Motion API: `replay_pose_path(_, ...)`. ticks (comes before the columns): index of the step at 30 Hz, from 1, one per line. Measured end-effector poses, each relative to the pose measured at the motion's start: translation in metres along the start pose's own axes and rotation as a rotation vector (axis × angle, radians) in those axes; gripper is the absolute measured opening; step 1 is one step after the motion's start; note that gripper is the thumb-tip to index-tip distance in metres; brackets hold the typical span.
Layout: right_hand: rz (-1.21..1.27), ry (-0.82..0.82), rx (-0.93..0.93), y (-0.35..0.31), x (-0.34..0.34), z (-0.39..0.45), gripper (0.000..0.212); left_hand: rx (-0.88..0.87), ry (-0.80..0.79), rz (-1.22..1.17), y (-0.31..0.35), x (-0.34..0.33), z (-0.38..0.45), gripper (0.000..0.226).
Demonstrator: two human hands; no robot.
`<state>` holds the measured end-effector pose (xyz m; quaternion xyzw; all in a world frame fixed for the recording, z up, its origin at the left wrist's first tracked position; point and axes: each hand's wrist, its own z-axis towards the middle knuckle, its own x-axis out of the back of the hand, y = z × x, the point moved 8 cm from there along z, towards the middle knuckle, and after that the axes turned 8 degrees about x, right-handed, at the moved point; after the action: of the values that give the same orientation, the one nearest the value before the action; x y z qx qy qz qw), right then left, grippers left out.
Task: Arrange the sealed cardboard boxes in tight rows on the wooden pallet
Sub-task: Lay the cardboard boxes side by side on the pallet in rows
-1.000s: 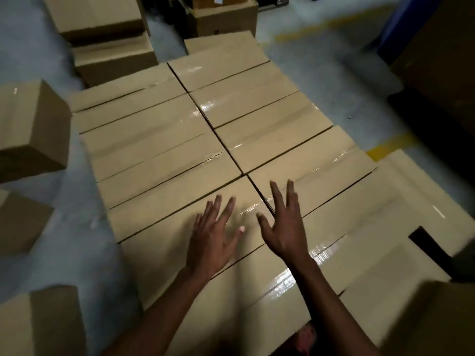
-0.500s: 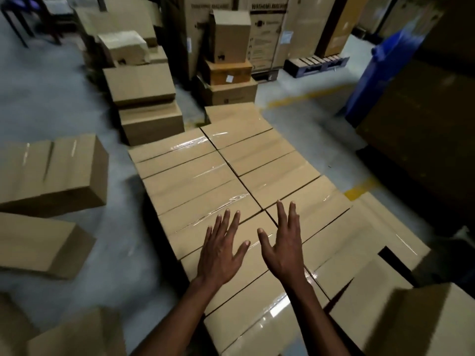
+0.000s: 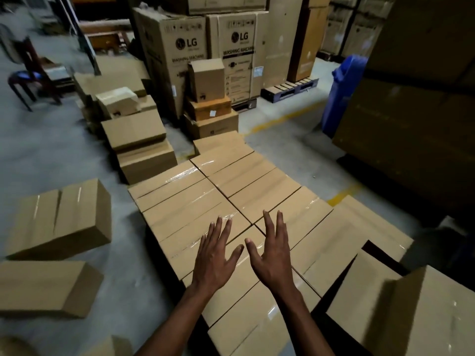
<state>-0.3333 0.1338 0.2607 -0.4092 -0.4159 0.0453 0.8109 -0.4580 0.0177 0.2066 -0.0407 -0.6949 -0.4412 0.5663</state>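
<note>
Head view looks down across a grey concrete floor in a warehouse. Largest in sight are two tall washing machine cartons standing side by side at the far end, with a dark stack of big cartons along the right edge and a blue bin just beside it. Filling the middle is the block of sealed cardboard boxes, taped along their tops and packed edge to edge in two long rows running away from the person; whatever they stand on is hidden beneath them. Along the block's right edge further boxes sit less neatly, with a dark gap between two of them. At the block's far left corner a short pile of brown boxes stands on the floor, and three smaller stacked boxes rise in front of the washing machine cartons. On the floor well left of the block lie two loose boxes, one tilted. A dark chair stands at the far left. Over the near end of the block, the left hand and right hand are held palm down, side by side, fingers straight and spread, gripping nothing; whether they touch the box tops cannot be told.
</note>
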Motion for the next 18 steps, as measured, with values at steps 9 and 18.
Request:
replay_pose_path(9,-0.043,0.027,-0.013,-0.013,-0.001,0.006,0.084,-0.097,-0.023,-0.024,0.011,0.0,0.015,0.09)
replay_pose_path(18,-0.168,0.098,-0.186,-0.04,-0.073,0.06,0.083,-0.226,-0.089,-0.071,-0.054,0.034,0.111,0.079)
